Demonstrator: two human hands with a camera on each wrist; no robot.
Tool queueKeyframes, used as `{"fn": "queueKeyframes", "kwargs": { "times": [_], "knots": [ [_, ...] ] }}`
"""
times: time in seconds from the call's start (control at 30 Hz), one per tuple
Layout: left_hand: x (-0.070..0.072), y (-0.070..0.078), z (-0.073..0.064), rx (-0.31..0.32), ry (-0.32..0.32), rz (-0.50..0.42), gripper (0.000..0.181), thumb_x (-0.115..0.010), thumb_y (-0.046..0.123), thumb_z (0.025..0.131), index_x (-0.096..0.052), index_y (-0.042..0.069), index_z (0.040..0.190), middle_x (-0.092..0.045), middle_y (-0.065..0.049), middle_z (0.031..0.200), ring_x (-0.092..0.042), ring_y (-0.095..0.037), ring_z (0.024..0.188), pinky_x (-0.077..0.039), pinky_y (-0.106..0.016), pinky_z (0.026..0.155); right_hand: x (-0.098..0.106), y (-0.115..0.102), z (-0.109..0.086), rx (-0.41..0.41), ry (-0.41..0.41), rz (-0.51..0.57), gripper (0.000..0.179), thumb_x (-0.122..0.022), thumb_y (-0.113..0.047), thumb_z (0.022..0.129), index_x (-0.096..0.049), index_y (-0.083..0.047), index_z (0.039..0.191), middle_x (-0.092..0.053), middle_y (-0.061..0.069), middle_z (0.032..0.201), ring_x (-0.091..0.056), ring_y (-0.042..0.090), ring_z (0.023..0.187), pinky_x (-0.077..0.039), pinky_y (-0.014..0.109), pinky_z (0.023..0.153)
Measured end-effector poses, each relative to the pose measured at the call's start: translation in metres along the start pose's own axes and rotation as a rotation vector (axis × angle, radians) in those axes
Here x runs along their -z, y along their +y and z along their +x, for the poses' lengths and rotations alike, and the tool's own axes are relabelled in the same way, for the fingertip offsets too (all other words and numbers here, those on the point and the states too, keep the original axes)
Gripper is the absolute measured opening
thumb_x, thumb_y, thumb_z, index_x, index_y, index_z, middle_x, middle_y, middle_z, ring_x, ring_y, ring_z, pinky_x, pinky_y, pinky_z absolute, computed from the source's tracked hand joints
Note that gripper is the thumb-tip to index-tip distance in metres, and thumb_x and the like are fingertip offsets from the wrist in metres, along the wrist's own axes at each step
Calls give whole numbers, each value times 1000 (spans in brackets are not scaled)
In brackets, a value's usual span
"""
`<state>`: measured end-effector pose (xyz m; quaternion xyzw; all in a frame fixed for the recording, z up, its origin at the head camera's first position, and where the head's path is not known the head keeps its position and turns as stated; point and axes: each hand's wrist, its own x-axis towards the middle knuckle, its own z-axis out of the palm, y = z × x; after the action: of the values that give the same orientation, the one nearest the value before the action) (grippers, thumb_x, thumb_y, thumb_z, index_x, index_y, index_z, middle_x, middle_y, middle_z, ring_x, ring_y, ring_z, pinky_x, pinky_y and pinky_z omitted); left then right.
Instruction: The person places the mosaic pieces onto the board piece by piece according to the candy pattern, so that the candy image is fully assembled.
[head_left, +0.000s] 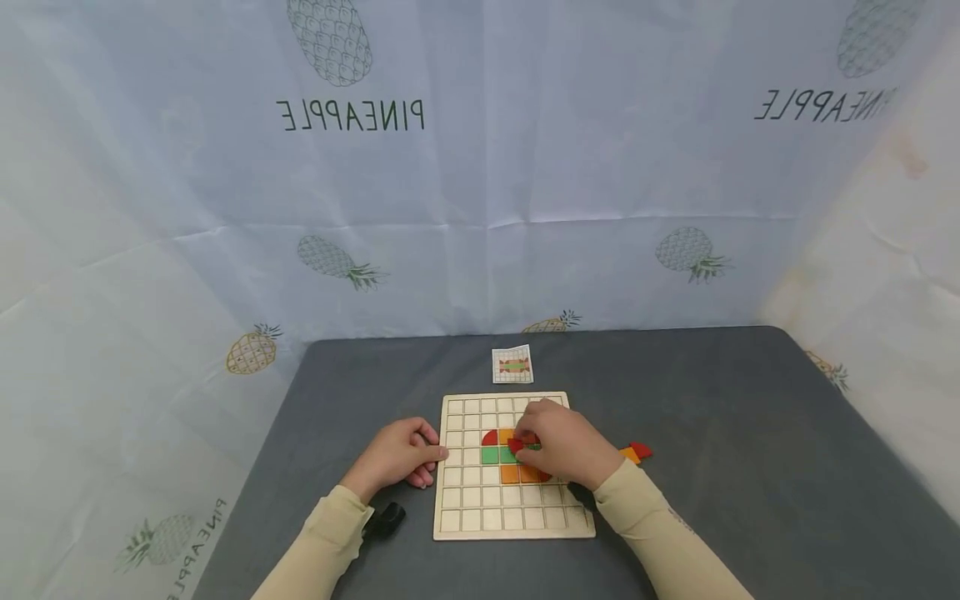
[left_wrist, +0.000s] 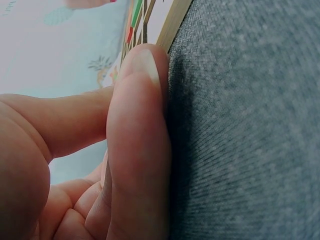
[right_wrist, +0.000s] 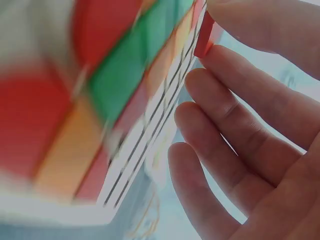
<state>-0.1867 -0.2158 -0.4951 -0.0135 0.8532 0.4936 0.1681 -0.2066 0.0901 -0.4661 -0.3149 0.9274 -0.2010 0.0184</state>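
Note:
A wooden grid board lies flat on the dark table with red, orange and green pieces set in its middle squares. My right hand is over the right half of the board and pinches a small red piece with a rounded side between thumb and index finger. Its other fingers, seen in the right wrist view, spread loosely and hold nothing. My left hand rests at the board's left edge, its thumb tip touching the rim and its other fingers loosely bent. Some set pieces are hidden behind the right hand.
Beyond the board lies a small pattern card with a coloured grid picture. Loose orange and red pieces lie right of the right wrist. A pineapple-print cloth hangs behind the grey table.

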Motion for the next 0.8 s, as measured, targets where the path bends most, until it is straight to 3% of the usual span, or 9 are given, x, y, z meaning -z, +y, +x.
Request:
{"fn": "queueKeyframes", "kwargs": {
  "times": [0.2,0.5,0.8],
  "knots": [
    [1,-2,0,-20,2,-6,32,-86,25,94,-65,6,108,-69,-8,77,-72,-16,60,-65,-35,57,-13,-22,2,110,3,-28,14,-90,-25,90,-82,-16,97,-68,-5,93,-55,7,84,-55,23,72],
    [-2,-6,-1,3,6,-4,32,-87,24,94,-65,5,107,-71,-7,77,-71,-16,57,-64,-33,55,-24,-33,3,152,-12,-82,13,-90,-28,90,-83,-18,94,-67,-8,90,-55,5,82,-56,23,74],
    [-1,0,-3,-8,7,-15,30,-85,21,95,-64,4,107,-69,-8,76,-71,-16,58,-65,-34,56,-25,-36,4,155,-7,-100,13,-90,-29,89,-82,-19,93,-67,-9,91,-57,7,84,-56,25,74]
  ]
}}
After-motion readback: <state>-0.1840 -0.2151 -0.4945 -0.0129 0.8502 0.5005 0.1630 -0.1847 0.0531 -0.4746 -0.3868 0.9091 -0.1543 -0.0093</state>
